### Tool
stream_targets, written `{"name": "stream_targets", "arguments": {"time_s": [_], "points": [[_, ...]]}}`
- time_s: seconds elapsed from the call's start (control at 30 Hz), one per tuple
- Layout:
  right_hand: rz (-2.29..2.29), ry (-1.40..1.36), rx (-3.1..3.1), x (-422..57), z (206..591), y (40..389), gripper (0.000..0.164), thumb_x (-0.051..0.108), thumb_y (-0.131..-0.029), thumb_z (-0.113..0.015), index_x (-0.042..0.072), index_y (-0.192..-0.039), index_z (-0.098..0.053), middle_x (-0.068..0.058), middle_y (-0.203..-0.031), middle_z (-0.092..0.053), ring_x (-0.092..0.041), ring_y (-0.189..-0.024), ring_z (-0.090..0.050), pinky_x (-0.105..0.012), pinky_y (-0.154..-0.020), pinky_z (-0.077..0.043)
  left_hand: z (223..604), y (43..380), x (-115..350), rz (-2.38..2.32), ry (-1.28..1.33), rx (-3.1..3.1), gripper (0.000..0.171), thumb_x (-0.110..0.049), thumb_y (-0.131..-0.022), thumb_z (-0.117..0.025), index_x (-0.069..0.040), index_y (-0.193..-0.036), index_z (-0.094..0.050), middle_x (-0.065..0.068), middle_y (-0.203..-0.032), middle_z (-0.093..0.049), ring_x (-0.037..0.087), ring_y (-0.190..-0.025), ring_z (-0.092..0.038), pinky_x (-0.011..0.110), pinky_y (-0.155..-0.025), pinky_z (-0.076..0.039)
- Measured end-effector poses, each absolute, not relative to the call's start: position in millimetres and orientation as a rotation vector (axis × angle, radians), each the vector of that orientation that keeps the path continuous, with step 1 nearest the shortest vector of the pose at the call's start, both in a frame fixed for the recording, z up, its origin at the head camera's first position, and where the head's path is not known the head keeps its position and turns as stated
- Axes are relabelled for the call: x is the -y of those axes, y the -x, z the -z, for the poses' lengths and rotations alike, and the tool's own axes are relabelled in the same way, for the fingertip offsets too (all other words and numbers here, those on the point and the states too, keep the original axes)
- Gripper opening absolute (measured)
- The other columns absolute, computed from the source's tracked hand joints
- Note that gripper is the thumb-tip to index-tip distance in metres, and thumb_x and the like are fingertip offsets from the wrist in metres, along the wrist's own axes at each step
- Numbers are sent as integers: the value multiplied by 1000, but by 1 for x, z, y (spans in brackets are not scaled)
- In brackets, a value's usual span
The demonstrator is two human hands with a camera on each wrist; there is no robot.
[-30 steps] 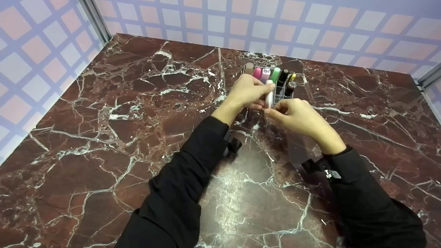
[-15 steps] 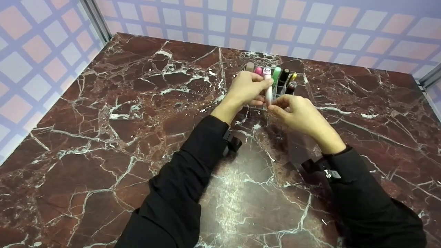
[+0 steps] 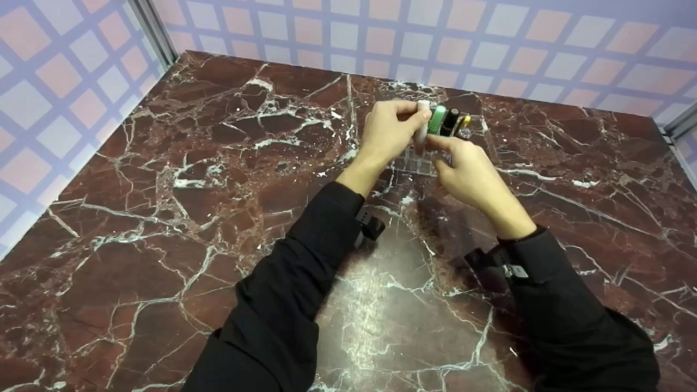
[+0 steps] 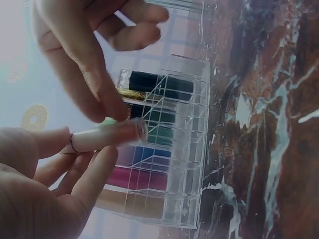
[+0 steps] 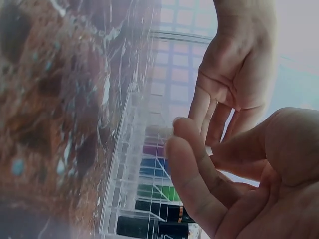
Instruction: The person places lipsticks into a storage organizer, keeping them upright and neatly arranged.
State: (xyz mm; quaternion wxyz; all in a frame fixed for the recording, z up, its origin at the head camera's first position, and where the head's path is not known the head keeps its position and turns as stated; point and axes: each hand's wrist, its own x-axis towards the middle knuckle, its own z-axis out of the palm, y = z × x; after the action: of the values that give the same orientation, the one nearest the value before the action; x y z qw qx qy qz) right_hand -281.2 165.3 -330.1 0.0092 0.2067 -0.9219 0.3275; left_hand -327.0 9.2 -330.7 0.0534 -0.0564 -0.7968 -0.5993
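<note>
My left hand [image 3: 387, 129] pinches a slim lip gloss tube [image 4: 107, 136] between thumb and fingers. The tube has a white cap and a clear end with pinkish-brown content. It is held in front of a clear compartment organizer [image 4: 185, 164], overlapping it in the left wrist view. My right hand [image 3: 469, 170] is close on the right, index fingertip right at the tube and thumb apart from it lower down. In the right wrist view my fingers hide the tube. Several cosmetic tubes stand in the organizer, among them a green one [image 3: 437, 120] and a black one [image 3: 450, 122].
A gold-topped tube [image 3: 464, 121] stands at the organizer's right end; pink [image 4: 139, 178] and beige [image 4: 132, 201] ones are at its other end. The dark red marbled table [image 3: 218, 245] extends all around, with a checkered wall [image 3: 381, 38] behind.
My left hand has raised the tube toward the back. My right hand has shifted up and left, its thumb coming away from the tube's lower end while the index finger stays near it.
</note>
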Motion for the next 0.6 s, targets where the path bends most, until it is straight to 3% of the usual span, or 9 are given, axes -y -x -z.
{"name": "stream_targets", "arguments": {"time_s": [0.07, 0.2, 0.3, 0.5, 0.6], "points": [[-1025, -649, 2879, -164, 330, 282, 48, -3, -89, -44, 10, -135, -47, -11, -130, -54, -31, -75, -61, -36, -69, -49, 332, 327, -10, 1764, 204, 2417, 18, -27, -86, -67, -17, -102, -71, -8, -90, -68, 7, -81, -60, 18, -74, -46], [-1177, -613, 2901, -163, 331, 282, 54, -5, -90, -40, 7, -142, -35, -14, -140, -42, -35, -83, -64, -42, -75, -54, 334, 328, -11, 1730, 248, 2390, 20, -26, -87, -67, -17, -104, -70, -9, -94, -68, 4, -84, -60, 16, -76, -45], [-1305, -574, 2888, -163, 332, 282, 53, -4, -92, -39, 8, -143, -31, -13, -143, -37, -37, -71, -65, -44, -66, -56, 335, 328, -12, 1732, 260, 2369, 21, -26, -87, -67, -17, -106, -70, -9, -96, -68, 4, -83, -60, 16, -76, -45], [-1296, -590, 2862, -164, 333, 284, 56, -6, -91, -40, 10, -144, -31, -9, -143, -37, -36, -71, -65, -41, -68, -56, 334, 328, -15, 1799, 260, 2317, 25, -24, -87, -67, -15, -110, -68, -9, -99, -68, 4, -82, -61, 16, -70, -49], [-1184, -623, 2868, -165, 334, 286, 55, -5, -90, -42, 8, -143, -34, -11, -142, -39, -34, -95, -62, -40, -86, -50, 333, 329, -16, 1839, 270, 2292, 28, -23, -87, -67, -14, -113, -66, -8, -100, -68, 5, -82, -61, 17, -67, -51]]}}
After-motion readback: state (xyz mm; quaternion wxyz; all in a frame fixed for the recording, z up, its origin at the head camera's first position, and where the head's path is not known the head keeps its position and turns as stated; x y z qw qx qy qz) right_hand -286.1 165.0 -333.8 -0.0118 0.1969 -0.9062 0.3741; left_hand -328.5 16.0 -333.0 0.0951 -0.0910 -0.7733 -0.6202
